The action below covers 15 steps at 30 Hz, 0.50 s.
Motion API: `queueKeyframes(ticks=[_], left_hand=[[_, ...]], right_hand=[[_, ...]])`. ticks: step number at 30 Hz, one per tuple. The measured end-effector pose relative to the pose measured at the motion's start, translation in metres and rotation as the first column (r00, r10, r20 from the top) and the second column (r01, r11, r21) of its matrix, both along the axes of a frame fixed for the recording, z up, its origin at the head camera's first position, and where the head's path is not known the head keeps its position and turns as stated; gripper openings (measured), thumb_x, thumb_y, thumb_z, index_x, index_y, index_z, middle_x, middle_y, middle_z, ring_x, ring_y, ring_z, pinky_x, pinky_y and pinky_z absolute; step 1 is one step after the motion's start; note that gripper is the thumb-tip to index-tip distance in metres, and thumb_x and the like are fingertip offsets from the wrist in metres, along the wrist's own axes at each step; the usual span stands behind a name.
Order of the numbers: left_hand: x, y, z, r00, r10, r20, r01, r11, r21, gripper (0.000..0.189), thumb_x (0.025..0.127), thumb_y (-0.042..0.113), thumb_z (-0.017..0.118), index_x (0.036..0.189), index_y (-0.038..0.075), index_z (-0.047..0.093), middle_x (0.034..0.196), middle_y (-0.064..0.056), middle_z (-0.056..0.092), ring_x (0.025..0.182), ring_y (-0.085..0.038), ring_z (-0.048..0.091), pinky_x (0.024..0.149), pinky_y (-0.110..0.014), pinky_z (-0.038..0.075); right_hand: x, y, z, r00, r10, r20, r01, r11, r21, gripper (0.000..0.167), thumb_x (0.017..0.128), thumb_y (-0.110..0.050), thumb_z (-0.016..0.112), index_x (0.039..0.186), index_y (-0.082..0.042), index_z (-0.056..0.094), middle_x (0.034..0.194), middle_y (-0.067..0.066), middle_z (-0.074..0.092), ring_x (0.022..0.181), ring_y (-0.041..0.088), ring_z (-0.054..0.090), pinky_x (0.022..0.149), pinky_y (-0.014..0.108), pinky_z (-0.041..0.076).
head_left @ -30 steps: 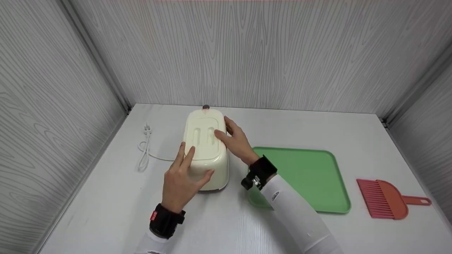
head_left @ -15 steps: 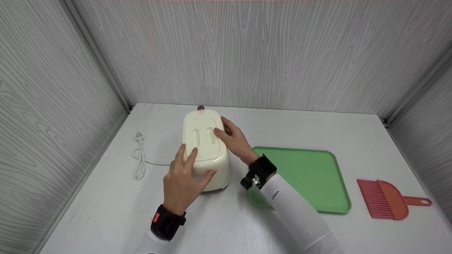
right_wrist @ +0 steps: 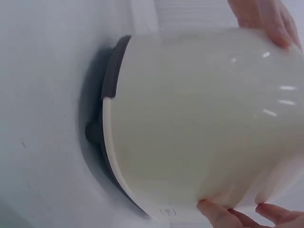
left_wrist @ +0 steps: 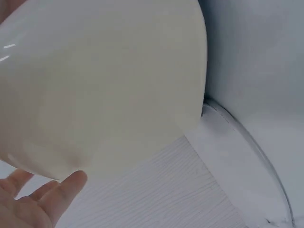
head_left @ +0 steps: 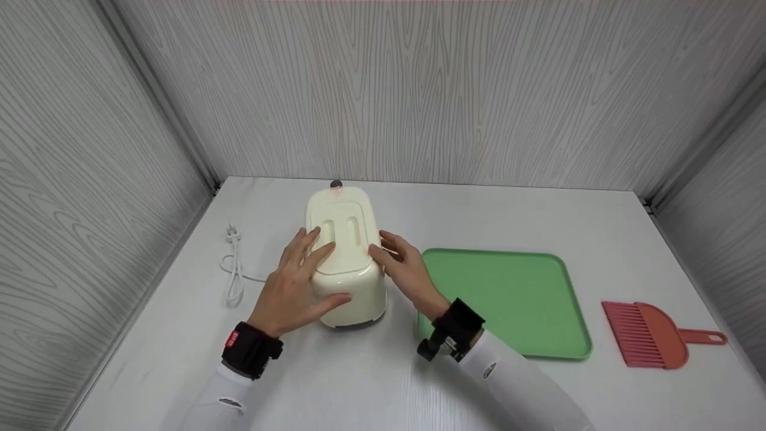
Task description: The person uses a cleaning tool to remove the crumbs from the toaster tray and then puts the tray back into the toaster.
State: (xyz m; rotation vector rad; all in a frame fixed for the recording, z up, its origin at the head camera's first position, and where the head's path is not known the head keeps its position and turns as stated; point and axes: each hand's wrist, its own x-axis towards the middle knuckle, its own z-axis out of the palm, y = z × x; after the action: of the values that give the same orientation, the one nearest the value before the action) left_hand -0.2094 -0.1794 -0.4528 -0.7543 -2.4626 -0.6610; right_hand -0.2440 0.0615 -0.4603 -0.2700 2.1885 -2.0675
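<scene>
A cream toaster [head_left: 344,263] with two grooves in its top cover stands on the table, narrow end toward me, with a dark lever at the far end. My left hand [head_left: 293,287] lies over its left near side, fingers spread across the top and thumb along the near end. My right hand [head_left: 410,272] is at the right edge, thumb over the cover's rim and fingers, slightly bent, beside the wall. Fingertips [right_wrist: 209,208] meet the cream wall [right_wrist: 175,123] in the right wrist view. The left wrist view shows fingers [left_wrist: 61,192] at the body's edge [left_wrist: 109,95].
A white cord with a plug [head_left: 233,263] lies bundled left of the toaster. To the right are a green tray [head_left: 508,305] and, farther right, a red dustpan-shaped brush [head_left: 652,335]. Grey wood-patterned walls [head_left: 419,96] enclose the table [head_left: 371,383].
The toaster has shifted slightly left, its cord with it. My right hand has slid toward the near end along the edge; my left hand has turned and moved left, wrist farther out.
</scene>
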Motion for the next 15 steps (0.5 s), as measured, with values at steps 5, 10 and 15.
queueKeyframes(ticks=[5, 10, 15], left_hand=[[-0.005, -0.004, 0.002, 0.999, -0.034, -0.039, 0.033, 0.999, -0.036, 0.086, 0.075, 0.062, 0.086, 0.142, 0.014, 0.063, 0.151, -0.014, 0.053, 0.149, -0.038, 0.037, 0.101, -0.055, 0.056], [-0.007, -0.002, 0.002, 0.996, -0.05, -0.07, 0.047, 0.998, -0.042, 0.084, 0.073, 0.06, 0.088, 0.14, 0.015, 0.065, 0.14, -0.014, 0.06, 0.145, -0.04, 0.042, 0.101, -0.052, 0.056], [-0.007, 0.001, 0.001, 0.995, -0.032, -0.097, 0.029, 0.999, -0.039, 0.083, 0.073, 0.059, 0.088, 0.139, 0.013, 0.066, 0.135, -0.014, 0.062, 0.143, -0.041, 0.045, 0.102, -0.052, 0.056]], right_hand=[[0.015, -0.004, 0.0, 1.0, -0.008, -0.017, 0.009, 1.0, 0.012, 0.074, 0.099, -0.044, 0.068, 0.156, -0.006, 0.042, 0.153, 0.016, 0.051, 0.14, 0.033, 0.05, 0.108, 0.044, 0.052], [0.015, -0.003, 0.001, 0.999, -0.027, -0.043, 0.028, 0.999, 0.016, 0.073, 0.096, -0.041, 0.072, 0.154, -0.006, 0.045, 0.15, 0.016, 0.053, 0.136, 0.036, 0.053, 0.106, 0.045, 0.054], [0.008, -0.001, 0.001, 0.999, -0.016, -0.048, 0.017, 1.0, 0.009, 0.069, 0.095, -0.039, 0.073, 0.152, -0.007, 0.049, 0.146, 0.017, 0.057, 0.131, 0.035, 0.058, 0.102, 0.043, 0.056]])
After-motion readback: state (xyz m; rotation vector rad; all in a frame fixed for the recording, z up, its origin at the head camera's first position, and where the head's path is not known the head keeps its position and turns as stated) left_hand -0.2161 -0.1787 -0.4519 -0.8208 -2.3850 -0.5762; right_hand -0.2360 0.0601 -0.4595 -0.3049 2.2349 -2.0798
